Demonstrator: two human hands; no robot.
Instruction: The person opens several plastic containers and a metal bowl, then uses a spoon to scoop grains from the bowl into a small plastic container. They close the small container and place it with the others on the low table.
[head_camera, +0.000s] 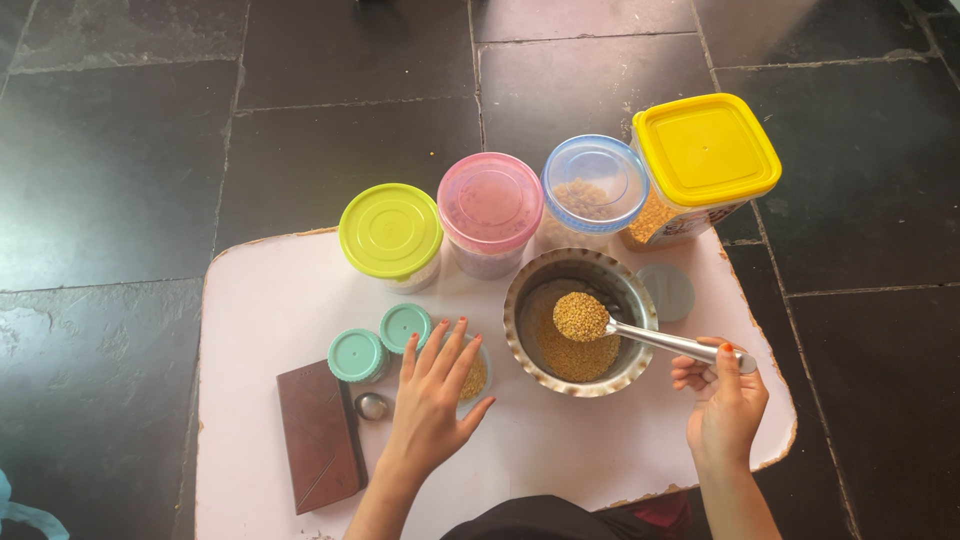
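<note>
The right hand (725, 400) pinches a heaped spoon (600, 322) of yellow lentils above the steel bowl (520, 330), while the left hand (432, 392), fingers spread, covers a small open jar (476, 376); tilting the spoon could scatter grains across the desk (260, 300).

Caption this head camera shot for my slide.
Right hand lifts a spoon of yellow grains over a steel bowl.

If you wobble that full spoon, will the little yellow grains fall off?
Probably: the grains sit heaped above the spoon's rim, loose and dry-looking. The right hand holds only the handle's far end, so it may tip easily. The bowl below would likely catch spills.
</note>
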